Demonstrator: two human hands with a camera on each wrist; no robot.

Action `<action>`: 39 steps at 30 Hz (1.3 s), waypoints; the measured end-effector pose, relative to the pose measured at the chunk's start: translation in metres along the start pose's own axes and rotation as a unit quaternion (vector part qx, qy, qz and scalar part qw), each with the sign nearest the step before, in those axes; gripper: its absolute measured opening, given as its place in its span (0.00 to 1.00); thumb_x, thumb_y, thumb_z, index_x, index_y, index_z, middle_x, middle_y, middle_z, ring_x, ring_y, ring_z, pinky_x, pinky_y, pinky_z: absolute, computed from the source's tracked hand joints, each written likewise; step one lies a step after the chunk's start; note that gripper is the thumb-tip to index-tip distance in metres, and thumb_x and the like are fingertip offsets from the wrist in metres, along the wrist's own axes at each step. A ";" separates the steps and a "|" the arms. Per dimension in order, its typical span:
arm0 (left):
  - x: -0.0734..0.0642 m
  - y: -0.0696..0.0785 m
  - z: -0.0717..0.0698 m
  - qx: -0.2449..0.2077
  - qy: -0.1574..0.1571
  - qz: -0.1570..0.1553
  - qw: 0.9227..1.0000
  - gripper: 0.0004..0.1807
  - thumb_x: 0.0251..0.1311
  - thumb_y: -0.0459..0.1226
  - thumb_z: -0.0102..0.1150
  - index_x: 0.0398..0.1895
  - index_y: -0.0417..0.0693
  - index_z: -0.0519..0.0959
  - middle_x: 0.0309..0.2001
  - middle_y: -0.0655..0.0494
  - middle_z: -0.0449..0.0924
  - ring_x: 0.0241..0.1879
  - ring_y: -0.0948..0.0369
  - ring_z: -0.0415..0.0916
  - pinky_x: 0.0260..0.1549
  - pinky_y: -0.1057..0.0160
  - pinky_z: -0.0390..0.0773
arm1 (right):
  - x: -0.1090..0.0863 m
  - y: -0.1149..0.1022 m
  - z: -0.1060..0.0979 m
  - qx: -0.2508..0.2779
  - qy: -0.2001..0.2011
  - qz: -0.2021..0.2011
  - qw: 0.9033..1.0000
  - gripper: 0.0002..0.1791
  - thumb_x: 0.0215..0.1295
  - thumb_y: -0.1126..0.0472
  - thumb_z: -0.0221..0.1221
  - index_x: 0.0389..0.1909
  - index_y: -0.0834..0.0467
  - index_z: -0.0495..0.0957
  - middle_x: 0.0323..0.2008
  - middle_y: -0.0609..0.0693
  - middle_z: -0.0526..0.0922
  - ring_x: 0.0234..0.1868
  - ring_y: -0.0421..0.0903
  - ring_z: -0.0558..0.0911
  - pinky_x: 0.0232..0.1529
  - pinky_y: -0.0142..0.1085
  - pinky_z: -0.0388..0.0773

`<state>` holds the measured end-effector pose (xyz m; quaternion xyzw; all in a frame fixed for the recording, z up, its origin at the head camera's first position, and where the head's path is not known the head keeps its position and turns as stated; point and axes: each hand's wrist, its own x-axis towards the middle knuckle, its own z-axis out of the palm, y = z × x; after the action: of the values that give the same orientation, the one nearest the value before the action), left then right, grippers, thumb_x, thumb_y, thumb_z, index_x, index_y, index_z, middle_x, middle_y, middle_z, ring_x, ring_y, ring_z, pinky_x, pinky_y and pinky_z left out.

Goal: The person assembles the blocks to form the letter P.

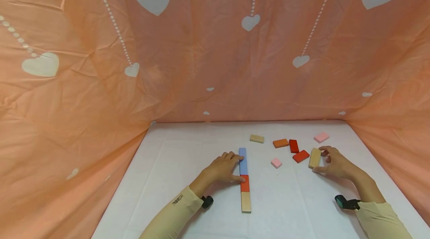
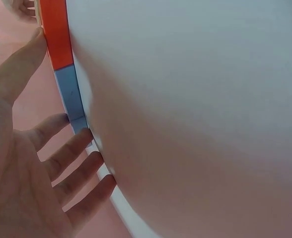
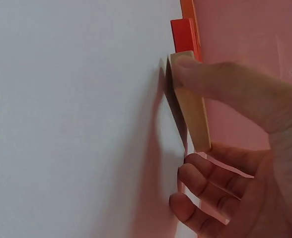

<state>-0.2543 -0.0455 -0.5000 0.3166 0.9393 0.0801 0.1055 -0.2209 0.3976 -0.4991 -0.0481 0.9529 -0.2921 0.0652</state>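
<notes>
My right grip (image 1: 337,165) pinches the plain wooden block (image 1: 315,158) end to end, perhaps lifted, so level's best, my left grip (image 1: 222,168) spread along the row of blocks (image 1: 246,184).

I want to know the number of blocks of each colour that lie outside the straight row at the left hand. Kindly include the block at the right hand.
Plain wood blocks: 2, one of them pinched by the right hand
Red blocks: 2
Pink blocks: 2
Orange block: 1
Total: 7
</notes>
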 end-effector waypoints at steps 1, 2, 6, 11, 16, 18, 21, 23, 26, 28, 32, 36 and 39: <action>0.000 0.000 0.000 0.000 0.001 0.000 1.000 0.49 0.62 0.65 0.71 0.81 0.56 0.67 0.72 0.51 0.71 0.69 0.53 0.69 0.67 0.55 0.74 | 0.000 0.000 0.000 0.001 0.007 -0.004 1.000 0.53 0.58 0.51 0.79 0.70 0.76 0.60 0.56 0.72 0.73 0.53 0.67 0.76 0.54 0.63 0.81; 0.000 -0.001 0.000 0.000 0.001 0.000 1.000 0.49 0.62 0.65 0.71 0.81 0.56 0.68 0.71 0.52 0.71 0.69 0.53 0.69 0.67 0.55 0.74 | 0.000 -0.001 0.001 0.002 0.013 -0.006 1.000 0.53 0.58 0.51 0.80 0.70 0.76 0.59 0.55 0.72 0.74 0.53 0.67 0.76 0.54 0.64 0.81; 0.001 -0.001 0.001 -0.001 0.000 0.001 1.000 0.48 0.63 0.65 0.70 0.82 0.57 0.67 0.72 0.52 0.71 0.69 0.54 0.69 0.67 0.55 0.73 | 0.002 -0.005 0.002 0.003 0.040 -0.022 0.999 0.54 0.57 0.50 0.80 0.69 0.77 0.60 0.56 0.74 0.74 0.55 0.69 0.75 0.55 0.67 0.79; 0.001 -0.001 0.001 0.006 -0.001 0.004 1.000 0.49 0.63 0.65 0.70 0.82 0.57 0.66 0.73 0.51 0.70 0.70 0.53 0.69 0.68 0.55 0.74 | 0.008 -0.015 0.005 0.009 0.085 -0.058 0.995 0.53 0.56 0.50 0.81 0.69 0.77 0.62 0.59 0.75 0.73 0.57 0.71 0.74 0.54 0.67 0.77; 0.000 0.000 0.001 -0.001 -0.001 0.000 1.000 0.49 0.63 0.65 0.70 0.82 0.56 0.66 0.73 0.51 0.70 0.70 0.52 0.69 0.69 0.53 0.73 | 0.020 -0.027 0.012 0.021 0.115 -0.100 0.988 0.52 0.54 0.54 0.82 0.69 0.77 0.63 0.59 0.75 0.73 0.57 0.71 0.74 0.53 0.68 0.75; -0.001 0.000 0.000 -0.004 -0.001 -0.001 1.000 0.49 0.63 0.64 0.71 0.82 0.56 0.67 0.73 0.51 0.70 0.70 0.53 0.69 0.68 0.54 0.73 | 0.024 -0.034 0.016 0.023 0.119 -0.109 0.987 0.52 0.54 0.54 0.82 0.69 0.76 0.64 0.60 0.74 0.72 0.57 0.71 0.74 0.54 0.68 0.75; -0.001 0.000 0.000 -0.003 0.000 -0.001 1.000 0.49 0.62 0.64 0.71 0.82 0.57 0.67 0.72 0.51 0.71 0.69 0.53 0.69 0.67 0.55 0.73 | 0.032 -0.046 0.022 0.026 0.118 -0.119 0.985 0.52 0.54 0.53 0.82 0.70 0.74 0.65 0.61 0.73 0.72 0.59 0.70 0.73 0.55 0.69 0.75; -0.001 0.000 0.000 -0.002 0.000 0.001 1.000 0.49 0.62 0.65 0.71 0.82 0.56 0.67 0.72 0.51 0.71 0.69 0.53 0.69 0.67 0.55 0.74 | 0.036 -0.053 0.026 0.022 0.116 -0.125 0.985 0.52 0.55 0.52 0.82 0.70 0.74 0.66 0.62 0.72 0.73 0.59 0.69 0.73 0.56 0.67 0.75; -0.001 0.000 0.000 -0.002 0.001 0.003 1.000 0.49 0.62 0.65 0.71 0.82 0.56 0.67 0.71 0.51 0.71 0.69 0.53 0.69 0.67 0.55 0.74 | 0.043 -0.063 0.032 0.025 0.103 -0.130 0.986 0.51 0.56 0.53 0.81 0.71 0.73 0.65 0.64 0.72 0.73 0.62 0.69 0.71 0.59 0.68 0.74; -0.001 -0.001 0.000 -0.001 0.000 0.003 1.000 0.49 0.63 0.65 0.70 0.82 0.57 0.67 0.72 0.51 0.71 0.69 0.53 0.69 0.68 0.55 0.73 | 0.048 -0.069 0.036 0.023 0.096 -0.135 0.986 0.51 0.56 0.53 0.81 0.71 0.72 0.66 0.64 0.71 0.73 0.63 0.69 0.70 0.60 0.68 0.74; -0.001 -0.001 0.000 0.002 -0.001 0.002 1.000 0.49 0.63 0.66 0.70 0.82 0.57 0.66 0.72 0.51 0.71 0.69 0.53 0.69 0.67 0.55 0.73 | 0.059 -0.081 0.043 0.018 0.099 -0.161 0.982 0.50 0.54 0.54 0.82 0.71 0.71 0.67 0.64 0.71 0.74 0.62 0.69 0.71 0.60 0.66 0.75; 0.000 -0.001 0.000 0.004 -0.001 0.002 1.000 0.50 0.62 0.66 0.70 0.82 0.56 0.66 0.71 0.51 0.71 0.68 0.53 0.69 0.67 0.55 0.74 | 0.070 -0.094 0.049 0.017 0.093 -0.176 0.980 0.51 0.54 0.53 0.83 0.70 0.71 0.67 0.65 0.70 0.75 0.63 0.69 0.71 0.61 0.66 0.72; 0.000 -0.002 0.000 0.005 -0.003 -0.001 1.000 0.50 0.63 0.66 0.70 0.82 0.57 0.66 0.71 0.51 0.71 0.67 0.54 0.69 0.66 0.56 0.74 | 0.079 -0.103 0.054 0.020 0.079 -0.174 0.981 0.51 0.55 0.53 0.82 0.71 0.70 0.67 0.65 0.69 0.74 0.65 0.68 0.71 0.64 0.67 0.71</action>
<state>-0.2556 -0.0468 -0.5005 0.3169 0.9395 0.0743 0.1070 -0.2847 0.2728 -0.4931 -0.1889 0.9260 -0.3208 -0.0618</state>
